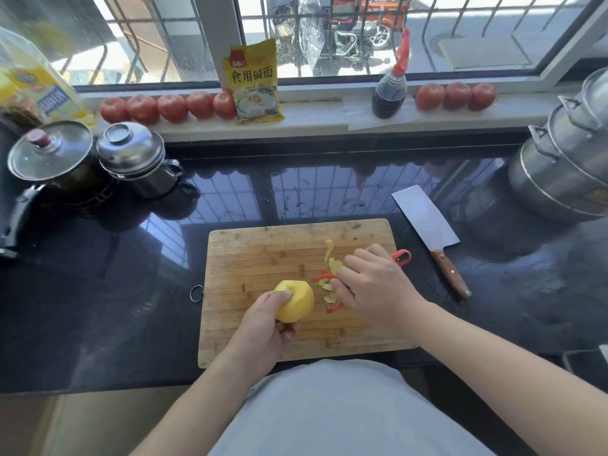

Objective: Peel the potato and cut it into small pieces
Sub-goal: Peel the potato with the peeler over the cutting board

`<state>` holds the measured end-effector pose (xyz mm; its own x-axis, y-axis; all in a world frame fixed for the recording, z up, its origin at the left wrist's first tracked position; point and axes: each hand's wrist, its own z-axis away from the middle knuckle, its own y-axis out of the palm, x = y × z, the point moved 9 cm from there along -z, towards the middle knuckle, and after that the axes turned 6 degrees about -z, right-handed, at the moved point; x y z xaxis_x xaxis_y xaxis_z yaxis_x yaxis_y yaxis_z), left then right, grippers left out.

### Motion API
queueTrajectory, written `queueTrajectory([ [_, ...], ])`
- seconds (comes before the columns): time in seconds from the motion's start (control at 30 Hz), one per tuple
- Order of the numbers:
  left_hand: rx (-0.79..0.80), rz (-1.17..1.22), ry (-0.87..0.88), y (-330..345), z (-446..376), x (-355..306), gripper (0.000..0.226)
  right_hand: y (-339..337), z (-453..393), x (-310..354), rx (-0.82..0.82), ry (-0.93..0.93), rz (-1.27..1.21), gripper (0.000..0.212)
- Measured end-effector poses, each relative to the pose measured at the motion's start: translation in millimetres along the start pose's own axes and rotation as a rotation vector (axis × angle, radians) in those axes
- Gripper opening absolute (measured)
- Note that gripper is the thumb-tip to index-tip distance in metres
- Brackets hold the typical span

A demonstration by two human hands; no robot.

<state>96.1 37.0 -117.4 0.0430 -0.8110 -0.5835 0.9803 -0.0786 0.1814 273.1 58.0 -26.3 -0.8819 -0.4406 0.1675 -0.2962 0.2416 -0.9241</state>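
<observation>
A yellow potato [296, 301], mostly bare of skin, is held just above the wooden cutting board [263, 258] by my left hand [263, 330], whose fingers curl round it. My right hand [375, 284] grips a red peeler [402, 257]; its handle loop sticks out behind my knuckles and its red head shows by my fingertips. Yellow peel strips [330, 255] lie on the board beside the peeler head. A cleaver [427, 222] with a wooden handle lies on the black counter to the right of the board.
Two lidded pots [131, 159] stand at the back left, and a stacked steel steamer [566, 166] at the right. Tomatoes [171, 106], a yellow packet [255, 83] and a dark sauce bottle [390, 90] line the windowsill. An oil bottle [36, 83] stands far left.
</observation>
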Motion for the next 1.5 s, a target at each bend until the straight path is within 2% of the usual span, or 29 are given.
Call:
queueTrajectory([
  [0.17,0.053,-0.005,0.058,11.5,3.9,-5.9,0.015,-9.7,-9.5,30.9,0.017,-0.097,-0.009,0.038],
  [0.33,0.064,-0.083,0.124,13.9,5.6,-12.6,0.015,-11.4,-12.8,29.7,-0.02,-0.124,0.001,0.037],
  [0.43,0.023,-0.098,0.102,11.0,6.0,-10.9,0.015,-3.2,-12.1,13.6,-0.051,-0.114,0.04,0.038],
  [0.5,0.017,-0.083,0.071,9.6,8.4,-7.5,0.016,14.4,-11.0,-9.3,0.012,-0.054,0.108,0.038],
  [0.6,0.046,-0.041,0.045,12.4,12.8,-3.8,0.02,43.9,-4.5,-45.9,0.204,0.102,0.212,0.042],
  [0.7,0.085,0.106,0.001,12.6,14.1,-1.5,0.02,46.0,-0.2,-54.4,0.252,0.182,0.234,0.04],
  [0.83,0.101,0.156,0.009,7.8,12.0,-1.8,0.024,33.7,0.7,-46.9,0.224,0.193,0.211,0.044],
  [1.0,0.11,0.141,0.024,8.2,11.5,-3.1,0.03,-10.1,-6.1,2.0,-0.04,-0.024,-0.011,0.036],
  [1.23,0.108,0.085,0.074,17.2,12.7,-10.3,0.024,-20.4,-14.5,37.2,-0.038,-0.132,-0.015,0.039],
  [1.3,0.104,0.089,0.065,16.0,12.6,-10.7,0.024,-16.4,-13.6,25.6,-0.044,-0.118,0.02,0.039],
  [1.37,0.12,0.122,0.048,15.6,14.4,-11.6,0.025,-2.8,-9.4,3.0,0.018,-0.072,0.092,0.038],
  [1.5,0.159,0.137,0.026,17.2,17.5,-11.1,0.027,24.1,7.9,-49.1,0.169,0.153,0.206,0.041],
])
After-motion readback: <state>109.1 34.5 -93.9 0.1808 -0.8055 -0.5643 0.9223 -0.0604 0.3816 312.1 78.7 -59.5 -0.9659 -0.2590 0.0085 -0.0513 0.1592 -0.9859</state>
